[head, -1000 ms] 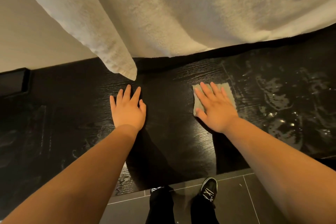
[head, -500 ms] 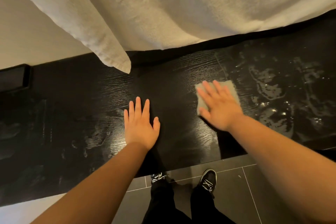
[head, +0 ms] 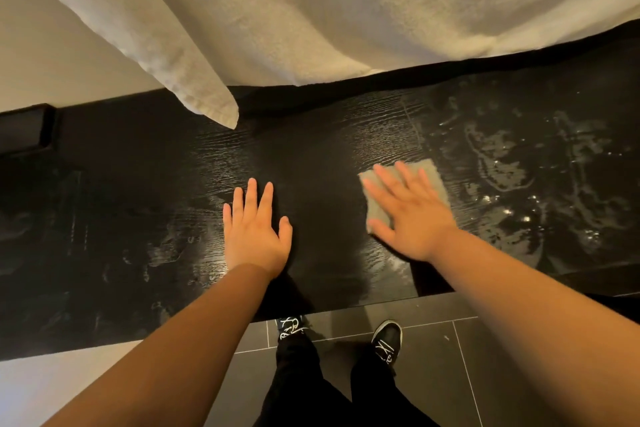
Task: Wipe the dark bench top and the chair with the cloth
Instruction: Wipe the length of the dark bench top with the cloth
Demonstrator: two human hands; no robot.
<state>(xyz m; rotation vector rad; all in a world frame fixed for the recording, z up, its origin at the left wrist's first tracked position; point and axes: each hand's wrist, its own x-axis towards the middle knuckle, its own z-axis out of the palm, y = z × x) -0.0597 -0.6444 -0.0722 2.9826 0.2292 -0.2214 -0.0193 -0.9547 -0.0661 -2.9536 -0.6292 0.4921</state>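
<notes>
Right hand (head: 415, 218) presses the cloth (head: 431, 170) flat on the dark bench top (head: 138, 218), with its fingers straight and spread.

The cloth lies directly under the palm, right of centre and about mid-depth on the bench, with only its far corner and near-left edge showing. The left hand (head: 254, 236) rests open and flat on bare wood to the left of the cloth, holding nothing (it looks like a brace, not a wiping hand). Glossy wet streaks (head: 519, 191) begin close beside the cloth's right edge. The stretch that seems to need the next pass therefore lies rightward along the bench's long axis, and the right hand is the nearer one. Thick white fabric (head: 311, 10) hangs over the far edge. No chair is in view.
</notes>
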